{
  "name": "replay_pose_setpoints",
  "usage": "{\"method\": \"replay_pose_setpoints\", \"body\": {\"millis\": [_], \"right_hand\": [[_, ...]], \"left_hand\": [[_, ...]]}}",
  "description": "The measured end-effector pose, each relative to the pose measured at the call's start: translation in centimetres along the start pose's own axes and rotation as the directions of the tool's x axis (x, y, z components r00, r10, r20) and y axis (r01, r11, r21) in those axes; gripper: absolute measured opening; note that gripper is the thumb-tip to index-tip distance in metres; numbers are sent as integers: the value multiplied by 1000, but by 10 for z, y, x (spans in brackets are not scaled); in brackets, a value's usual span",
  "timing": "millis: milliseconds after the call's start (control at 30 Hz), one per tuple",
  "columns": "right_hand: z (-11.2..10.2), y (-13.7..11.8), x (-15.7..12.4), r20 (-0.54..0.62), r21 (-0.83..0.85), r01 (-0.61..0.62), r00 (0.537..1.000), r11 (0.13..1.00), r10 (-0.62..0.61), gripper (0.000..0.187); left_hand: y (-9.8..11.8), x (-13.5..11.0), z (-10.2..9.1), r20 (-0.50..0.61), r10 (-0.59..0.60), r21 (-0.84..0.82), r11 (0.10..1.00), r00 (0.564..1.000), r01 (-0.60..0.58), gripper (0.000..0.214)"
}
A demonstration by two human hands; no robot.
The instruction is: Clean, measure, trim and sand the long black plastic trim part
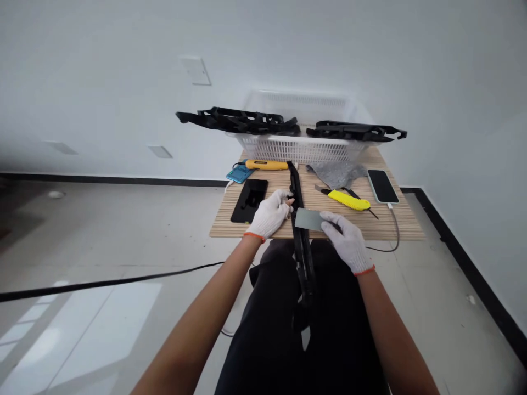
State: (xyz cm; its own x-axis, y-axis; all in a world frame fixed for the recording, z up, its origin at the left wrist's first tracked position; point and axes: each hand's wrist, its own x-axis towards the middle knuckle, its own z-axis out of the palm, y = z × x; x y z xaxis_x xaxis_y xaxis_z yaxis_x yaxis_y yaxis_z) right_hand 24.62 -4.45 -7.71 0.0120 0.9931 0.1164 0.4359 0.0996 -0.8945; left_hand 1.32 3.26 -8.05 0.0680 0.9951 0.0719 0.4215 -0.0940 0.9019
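Note:
A long black plastic part [301, 236] lies lengthwise across the small wooden table [395, 222] and runs down over my lap. My left hand [269, 215], in a white glove, is closed on the part's left side near the table's middle. In its white glove, my right hand [348, 241] pinches a flat grey rectangular block [309, 219] and presses it against the part's right side.
A white basket [302, 147] at the table's back carries several black plastic parts [241, 120] across its rim. On the table lie a yellow utility knife [348, 200], a grey cloth [336, 173], a phone on a cable [382, 186], a black phone [249, 200] and a yellow-handled tool [265, 164].

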Motion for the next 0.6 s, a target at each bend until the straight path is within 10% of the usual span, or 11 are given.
{"method": "replay_pose_setpoints", "body": {"millis": [367, 600], "right_hand": [[-16, -13, 19, 123, -122, -128, 982, 984, 143, 41], [-23, -4, 13, 152, -286, 104, 986, 953, -62, 45]], "left_hand": [[17, 10, 0, -63, -174, 227, 956, 983, 184, 26], [25, 4, 0, -167, -208, 342, 905, 964, 254, 28]]}}
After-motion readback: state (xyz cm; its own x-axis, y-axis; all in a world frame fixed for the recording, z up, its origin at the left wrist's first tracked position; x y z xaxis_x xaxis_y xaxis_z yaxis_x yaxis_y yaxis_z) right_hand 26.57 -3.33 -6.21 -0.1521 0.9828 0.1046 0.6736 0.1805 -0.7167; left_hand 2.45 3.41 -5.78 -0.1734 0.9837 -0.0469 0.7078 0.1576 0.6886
